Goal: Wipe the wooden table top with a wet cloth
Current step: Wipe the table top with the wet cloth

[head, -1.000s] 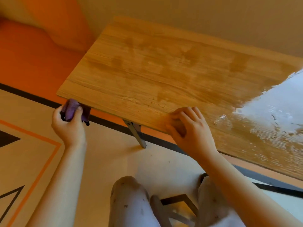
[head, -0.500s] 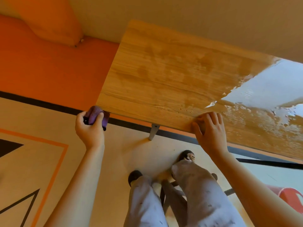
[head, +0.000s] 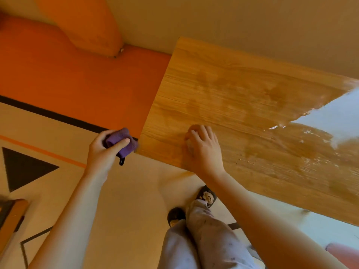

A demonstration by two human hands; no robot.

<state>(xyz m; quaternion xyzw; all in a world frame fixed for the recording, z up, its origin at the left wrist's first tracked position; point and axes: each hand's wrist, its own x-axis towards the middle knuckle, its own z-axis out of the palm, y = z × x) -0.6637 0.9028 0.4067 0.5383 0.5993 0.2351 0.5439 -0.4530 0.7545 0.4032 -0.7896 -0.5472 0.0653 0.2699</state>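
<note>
Damp table top [head: 242, 105]; left hand [head: 103, 152] grips cloth [head: 121, 141], right hand [head: 204, 152] flat.

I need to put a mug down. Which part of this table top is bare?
The wooden table top is bare from its far edge by the wall to the right hand resting near the front edge. Nearly all of it looks damp, with a bright wet sheen at right. Only the left corner is busy, where the left hand holds the purple cloth.
</note>
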